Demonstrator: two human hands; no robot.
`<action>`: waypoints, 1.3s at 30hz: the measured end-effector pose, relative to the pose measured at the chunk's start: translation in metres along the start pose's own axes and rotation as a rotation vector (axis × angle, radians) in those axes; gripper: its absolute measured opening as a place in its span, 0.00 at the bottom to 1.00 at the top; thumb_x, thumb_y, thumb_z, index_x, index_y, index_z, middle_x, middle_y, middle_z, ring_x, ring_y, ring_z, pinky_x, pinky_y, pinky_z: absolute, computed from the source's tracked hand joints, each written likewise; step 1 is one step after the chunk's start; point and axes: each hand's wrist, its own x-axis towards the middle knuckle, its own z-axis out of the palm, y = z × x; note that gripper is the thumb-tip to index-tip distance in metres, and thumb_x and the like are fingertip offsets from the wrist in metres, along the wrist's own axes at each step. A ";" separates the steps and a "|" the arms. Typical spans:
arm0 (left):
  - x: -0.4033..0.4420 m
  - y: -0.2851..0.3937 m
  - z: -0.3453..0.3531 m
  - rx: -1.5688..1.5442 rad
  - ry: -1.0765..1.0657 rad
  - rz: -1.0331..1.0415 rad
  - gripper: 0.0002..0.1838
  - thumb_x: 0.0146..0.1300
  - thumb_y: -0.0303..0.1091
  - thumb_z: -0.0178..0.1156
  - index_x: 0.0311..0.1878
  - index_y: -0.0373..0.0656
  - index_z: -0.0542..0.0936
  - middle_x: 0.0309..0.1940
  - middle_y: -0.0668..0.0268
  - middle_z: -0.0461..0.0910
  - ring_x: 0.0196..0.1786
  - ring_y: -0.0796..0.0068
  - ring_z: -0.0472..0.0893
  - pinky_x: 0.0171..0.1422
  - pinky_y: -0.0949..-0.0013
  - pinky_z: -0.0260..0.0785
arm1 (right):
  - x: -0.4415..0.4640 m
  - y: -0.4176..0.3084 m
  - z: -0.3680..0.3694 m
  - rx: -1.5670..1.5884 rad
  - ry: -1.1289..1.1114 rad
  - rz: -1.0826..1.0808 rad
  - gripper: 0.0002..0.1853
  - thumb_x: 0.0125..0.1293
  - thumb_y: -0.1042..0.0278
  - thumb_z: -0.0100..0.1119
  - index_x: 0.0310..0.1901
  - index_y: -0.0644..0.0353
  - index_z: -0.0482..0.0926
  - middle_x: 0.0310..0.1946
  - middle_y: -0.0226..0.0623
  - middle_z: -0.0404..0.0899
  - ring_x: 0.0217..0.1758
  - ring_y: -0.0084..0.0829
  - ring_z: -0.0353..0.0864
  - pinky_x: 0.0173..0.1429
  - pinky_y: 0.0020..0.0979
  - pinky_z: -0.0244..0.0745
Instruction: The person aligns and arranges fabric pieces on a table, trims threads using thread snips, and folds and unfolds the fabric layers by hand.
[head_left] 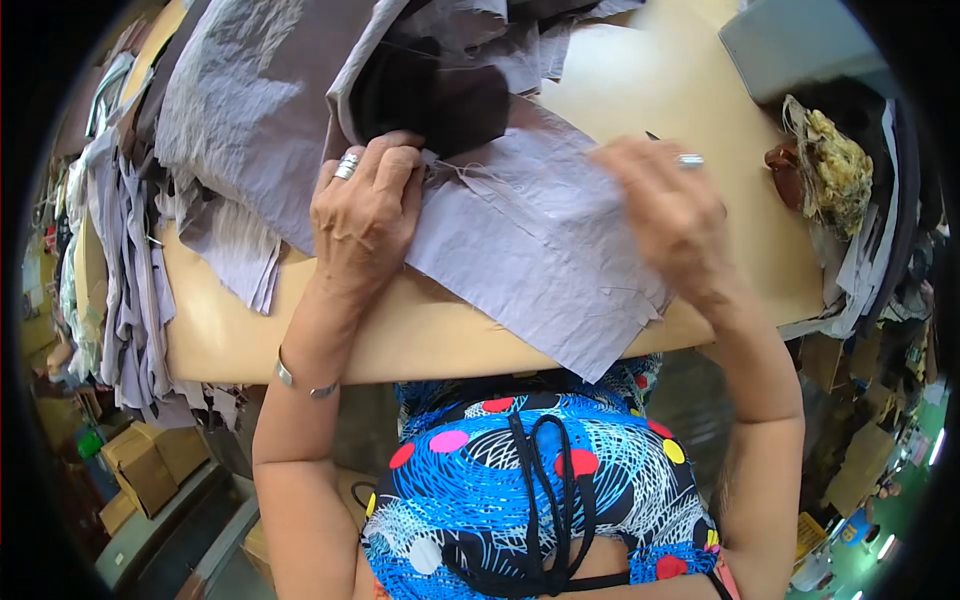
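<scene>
Greyish-lilac fabric [500, 235] lies on the pale tabletop, one pointed corner hanging over the front edge. My left hand [365, 205] has its fingers curled on the fabric's edge, beside a dark piece of cloth [470, 105]. Loose threads show just right of those fingertips. Over the right part of the fabric is my right hand [665, 205], blurred by motion, its fingers bent; whether it holds anything cannot be made out. A larger bundle of grey-purple cloth [240, 110] is heaped to the left of my left hand.
A grey box-like object [805, 45] stands at the back right. Near it are a yellowish tangle of fibres [838, 170] and a brown item [785, 170]. Fabric strips [125, 270] hang at the left table edge. Cardboard boxes [150, 465] are on the lower left.
</scene>
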 end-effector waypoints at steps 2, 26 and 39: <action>0.000 0.004 -0.003 0.067 -0.009 0.006 0.11 0.52 0.29 0.63 0.40 0.52 0.78 0.42 0.74 0.79 0.42 0.70 0.77 0.55 0.60 0.62 | -0.012 0.016 -0.009 -0.249 -0.007 0.191 0.18 0.56 0.78 0.56 0.50 0.62 0.74 0.42 0.39 0.76 0.43 0.41 0.77 0.48 0.38 0.73; -0.004 -0.007 0.004 -0.044 -0.114 -0.040 0.34 0.42 0.56 0.70 0.51 0.49 0.75 0.68 0.66 0.61 0.75 0.52 0.48 0.71 0.38 0.42 | 0.048 -0.054 0.034 0.130 -0.242 0.184 0.07 0.60 0.75 0.48 0.41 0.62 0.70 0.36 0.45 0.77 0.32 0.47 0.82 0.32 0.44 0.77; -0.001 -0.004 0.004 -0.076 -0.101 -0.088 0.35 0.37 0.55 0.73 0.50 0.49 0.76 0.64 0.65 0.65 0.74 0.52 0.50 0.71 0.39 0.45 | 0.050 -0.059 0.051 0.328 -0.063 0.209 0.08 0.61 0.74 0.53 0.42 0.62 0.71 0.33 0.47 0.78 0.32 0.46 0.82 0.32 0.43 0.77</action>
